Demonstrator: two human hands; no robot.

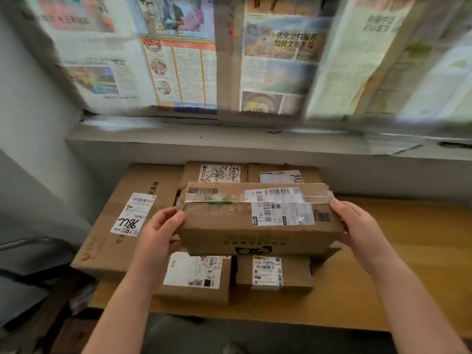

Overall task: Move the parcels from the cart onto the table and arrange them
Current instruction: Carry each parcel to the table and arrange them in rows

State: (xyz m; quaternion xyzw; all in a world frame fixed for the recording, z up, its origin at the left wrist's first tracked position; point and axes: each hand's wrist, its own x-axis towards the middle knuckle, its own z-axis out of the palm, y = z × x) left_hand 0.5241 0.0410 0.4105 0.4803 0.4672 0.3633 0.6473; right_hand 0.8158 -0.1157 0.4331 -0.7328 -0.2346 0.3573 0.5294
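Left hand (159, 233) and right hand (357, 228) clamp the ends of the box (260, 221), fingers curled round its edges, above the table (396, 264). Stiff cardboard, likely light; hold by ends.

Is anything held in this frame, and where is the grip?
A long cardboard box, held at its two short ends: the left hand on the left end, the right hand on the right end.

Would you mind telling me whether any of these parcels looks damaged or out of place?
The held parcel, gripped by the left hand and right hand, looks worn: its left end is crumpled and its tape wrinkled over a green smear. The large flat box seems to overhang the table on the left.
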